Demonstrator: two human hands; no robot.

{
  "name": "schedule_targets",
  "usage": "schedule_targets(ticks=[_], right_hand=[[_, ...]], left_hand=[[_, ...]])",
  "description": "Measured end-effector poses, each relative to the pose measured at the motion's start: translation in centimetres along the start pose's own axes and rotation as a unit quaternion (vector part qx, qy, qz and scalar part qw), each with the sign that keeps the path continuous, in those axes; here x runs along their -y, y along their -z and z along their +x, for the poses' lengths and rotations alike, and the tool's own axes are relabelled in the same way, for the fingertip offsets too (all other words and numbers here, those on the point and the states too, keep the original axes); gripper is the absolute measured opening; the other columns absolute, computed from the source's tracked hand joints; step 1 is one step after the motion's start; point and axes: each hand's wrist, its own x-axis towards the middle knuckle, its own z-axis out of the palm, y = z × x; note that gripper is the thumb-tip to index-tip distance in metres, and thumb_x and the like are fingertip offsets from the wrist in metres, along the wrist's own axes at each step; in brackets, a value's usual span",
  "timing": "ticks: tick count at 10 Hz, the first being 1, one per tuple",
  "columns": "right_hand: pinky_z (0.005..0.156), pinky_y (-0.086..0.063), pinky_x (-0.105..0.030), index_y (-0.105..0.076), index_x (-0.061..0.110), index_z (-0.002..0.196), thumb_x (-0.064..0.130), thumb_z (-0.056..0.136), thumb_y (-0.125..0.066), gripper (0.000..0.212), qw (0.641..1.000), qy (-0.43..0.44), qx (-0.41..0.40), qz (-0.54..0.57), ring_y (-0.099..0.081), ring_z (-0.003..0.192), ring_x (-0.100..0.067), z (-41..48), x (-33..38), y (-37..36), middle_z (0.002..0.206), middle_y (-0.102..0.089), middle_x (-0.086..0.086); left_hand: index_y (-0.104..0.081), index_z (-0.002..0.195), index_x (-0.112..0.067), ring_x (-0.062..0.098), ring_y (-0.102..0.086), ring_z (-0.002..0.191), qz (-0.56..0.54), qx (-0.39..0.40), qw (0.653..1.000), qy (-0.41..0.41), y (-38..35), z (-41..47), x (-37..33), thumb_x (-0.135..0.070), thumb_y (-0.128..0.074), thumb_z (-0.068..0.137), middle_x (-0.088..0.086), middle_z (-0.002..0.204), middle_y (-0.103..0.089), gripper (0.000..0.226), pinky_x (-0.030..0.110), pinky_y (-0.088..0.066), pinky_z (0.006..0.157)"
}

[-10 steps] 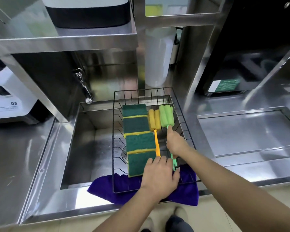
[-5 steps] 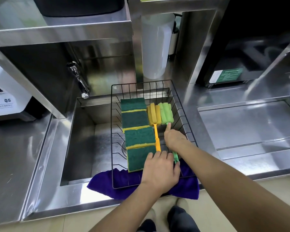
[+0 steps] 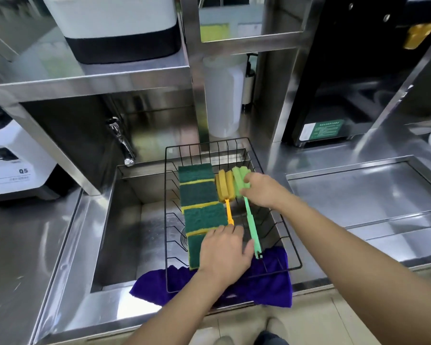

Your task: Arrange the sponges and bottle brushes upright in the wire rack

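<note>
A black wire rack [image 3: 293,255] sits across the sink. Several green-and-yellow sponges [image 3: 199,192] stand on edge in a row along its left side. Beside them lie an orange bottle brush [image 3: 225,186] and a green bottle brush [image 3: 250,220], foam heads at the far end and handles pointing toward me. My right hand [image 3: 261,189] grips the green brush's foam head. My left hand [image 3: 224,252] is curled over the near end of the orange handle and hides part of the nearest sponge; its thumb touches the green handle.
A purple cloth [image 3: 266,285] lies under the rack's near edge on the sink rim. The steel sink [image 3: 125,220] with a tap [image 3: 121,143] is at left. A white jug [image 3: 223,95] stands behind the rack, and a recessed steel tray [image 3: 363,195] lies at right.
My right hand has slid from the green brush's handle up to its foam head. My left hand has stayed at the handles' near ends.
</note>
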Motion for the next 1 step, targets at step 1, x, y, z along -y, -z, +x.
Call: schedule_targets(ticks=[1], right_hand=[[0.087, -0.041, -0.029, -0.052, 0.01, 0.129, 0.029, 0.091, -0.055, 0.043, 0.99, 0.06, -0.072, 0.11, -0.059, 0.105, -0.027, -1.73, 0.92, 5.76, 0.118, -0.061, -0.009]], left_hand=[[-0.061, 0.103, -0.013, 0.022, -0.057, 0.088, -0.007, -0.084, 0.996, 0.042, 3.67, 2.1, 2.04, -0.043, -0.041, 0.095, 0.004, 0.095, -0.065, 0.038, 0.035, -0.043, 0.075]])
